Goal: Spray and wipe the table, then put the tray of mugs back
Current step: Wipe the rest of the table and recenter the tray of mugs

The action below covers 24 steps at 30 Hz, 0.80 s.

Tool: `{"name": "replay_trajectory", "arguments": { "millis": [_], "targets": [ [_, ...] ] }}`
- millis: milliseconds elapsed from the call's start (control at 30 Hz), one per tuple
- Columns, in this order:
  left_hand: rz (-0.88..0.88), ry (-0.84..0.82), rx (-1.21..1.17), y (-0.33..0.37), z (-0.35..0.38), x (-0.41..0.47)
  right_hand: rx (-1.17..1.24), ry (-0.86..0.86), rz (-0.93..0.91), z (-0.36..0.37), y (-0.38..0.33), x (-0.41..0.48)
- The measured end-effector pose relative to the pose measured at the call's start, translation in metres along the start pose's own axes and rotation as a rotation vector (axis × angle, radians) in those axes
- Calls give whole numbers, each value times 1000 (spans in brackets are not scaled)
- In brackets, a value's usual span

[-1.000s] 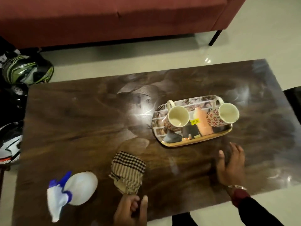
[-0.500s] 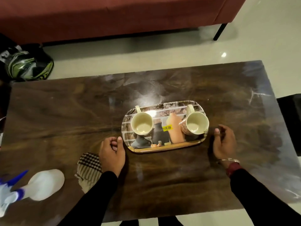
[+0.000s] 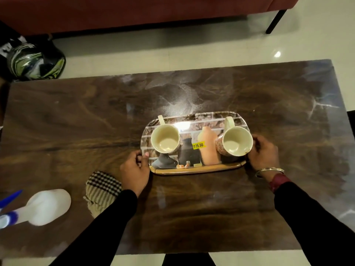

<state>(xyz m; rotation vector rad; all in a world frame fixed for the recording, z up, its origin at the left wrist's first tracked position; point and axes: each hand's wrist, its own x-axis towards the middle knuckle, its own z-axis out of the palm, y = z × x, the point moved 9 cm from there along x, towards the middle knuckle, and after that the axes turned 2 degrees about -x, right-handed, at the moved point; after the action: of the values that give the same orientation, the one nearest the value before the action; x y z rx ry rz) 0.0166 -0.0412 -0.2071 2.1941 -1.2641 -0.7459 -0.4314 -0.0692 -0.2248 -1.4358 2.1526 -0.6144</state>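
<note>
Dark brown wood-grain table carries the glossy gold-rimmed oblong tray with a brick-wall print at about its middle, straight ahead of the person. The tray's long axis runs left to right, so each short end faces one hand and neither hand is nearer than the other. The left hand pinches the left end, thumb on top of the rim and fingers curled beneath. The right hand curls round the right end, its fingertips partly hidden behind the patterned cream mug. The plain cream mug stands upright near the left end.

Half a second earlier both hands were just beside the tray ends, clear of the rim; now they have closed onto it. The checked cloth and white spray bottle lie at near left, so wiping looks finished.
</note>
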Motion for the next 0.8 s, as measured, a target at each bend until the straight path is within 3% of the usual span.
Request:
{"name": "replay_trajectory", "arguments": {
  "millis": [567, 700, 800],
  "targets": [
    [10, -15, -12, -20, -18, -15, -39, -32, 20, 8, -6, -42],
    [-12, 79, 49, -10, -34, -24, 1, 41, 23, -12, -17, -52],
    [148, 27, -84, 20, -41, -30, 180, -8, -129, -24, -45, -75]
  ]
}}
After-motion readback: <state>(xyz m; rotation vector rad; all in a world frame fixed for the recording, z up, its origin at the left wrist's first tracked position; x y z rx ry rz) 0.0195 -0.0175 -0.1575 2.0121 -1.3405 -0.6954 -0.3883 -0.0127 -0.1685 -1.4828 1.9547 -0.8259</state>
